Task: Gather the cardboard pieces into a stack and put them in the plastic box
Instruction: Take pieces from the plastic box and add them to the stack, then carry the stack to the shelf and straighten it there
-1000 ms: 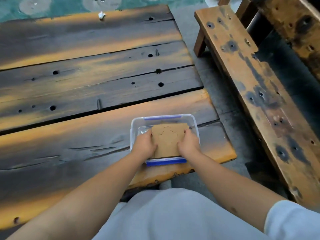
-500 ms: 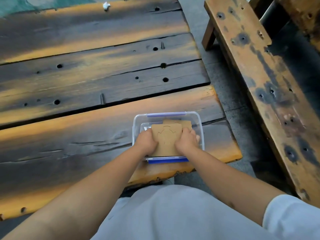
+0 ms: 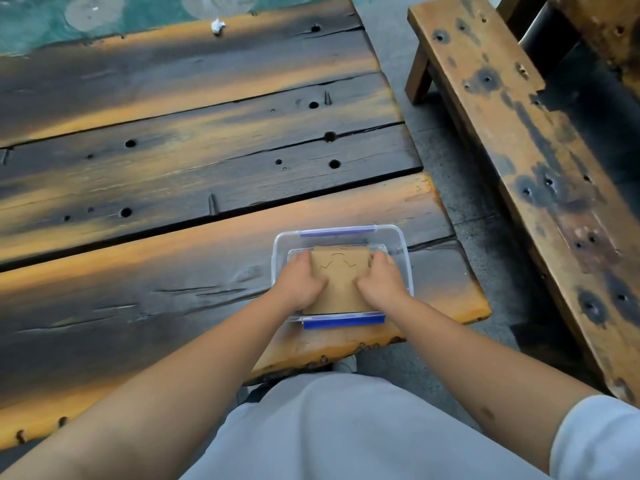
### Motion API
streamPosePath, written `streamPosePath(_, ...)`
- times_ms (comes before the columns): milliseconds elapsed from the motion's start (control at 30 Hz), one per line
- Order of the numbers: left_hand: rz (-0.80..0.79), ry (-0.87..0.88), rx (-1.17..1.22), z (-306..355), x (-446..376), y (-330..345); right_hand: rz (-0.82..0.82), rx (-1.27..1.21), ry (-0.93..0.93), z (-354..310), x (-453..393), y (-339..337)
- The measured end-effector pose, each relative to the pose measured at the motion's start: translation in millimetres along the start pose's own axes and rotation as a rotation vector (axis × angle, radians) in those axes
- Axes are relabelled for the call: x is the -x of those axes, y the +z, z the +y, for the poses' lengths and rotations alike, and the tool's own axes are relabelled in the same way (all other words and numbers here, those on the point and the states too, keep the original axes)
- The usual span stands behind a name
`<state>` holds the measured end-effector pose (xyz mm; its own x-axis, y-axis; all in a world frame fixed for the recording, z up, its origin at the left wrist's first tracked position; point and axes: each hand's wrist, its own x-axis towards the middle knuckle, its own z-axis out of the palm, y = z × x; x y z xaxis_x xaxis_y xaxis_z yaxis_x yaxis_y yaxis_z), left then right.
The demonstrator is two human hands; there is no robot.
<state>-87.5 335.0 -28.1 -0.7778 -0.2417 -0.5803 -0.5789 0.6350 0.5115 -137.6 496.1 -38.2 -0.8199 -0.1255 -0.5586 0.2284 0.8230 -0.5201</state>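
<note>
A clear plastic box (image 3: pixel 403 249) with blue clips stands near the front right corner of the wooden table (image 3: pixel 194 168). A stack of brown cardboard pieces (image 3: pixel 341 277) lies inside it, the top piece marked with cut lines. My left hand (image 3: pixel 299 284) grips the stack's left edge and my right hand (image 3: pixel 382 280) grips its right edge, both reaching down into the box. The lower pieces of the stack are hidden under the top one.
A weathered wooden bench (image 3: pixel 519 143) runs along the right, separated from the table by a strip of grey floor (image 3: pixel 446 161). A small white scrap (image 3: pixel 217 26) lies at the table's far edge. A teal floor (image 3: pixel 41 26) shows beyond.
Both hands have pushed the cardboard stack lower and flatter into the box. The view shifted slightly as my head moved.
</note>
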Motion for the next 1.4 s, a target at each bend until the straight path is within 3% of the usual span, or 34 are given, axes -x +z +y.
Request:
streamPosePath(167, 0.059, 0.206, -0.109, 3, 19, -13, 0.054, 0.184, -0.196, -2, 24, -4)
streamPosePath(367, 0.083, 0.355, -0.265, 1, 32, -31, 0.17, 0.197, -0.26, 0, 55, -7)
streamPosePath(467, 0.113, 0.475, -0.465, 3, 37, -42, 0.245, 0.272, -0.27, 3, 71, -6)
streamPosePath(600, 0.162, 0.667, -0.717, 12, 49, -51, 0.359, 0.277, -0.153, 8, 106, 1)
streamPosePath(867, 0.148, 1.05, -0.821, 41, 81, -42, 0.574, 0.285, 0.118, 29, 190, 13)
streamPosePath(1400, -0.109, 1.536, -0.985, 113, 206, 92, 0.734, 0.123, 0.639, 145, 356, 41)
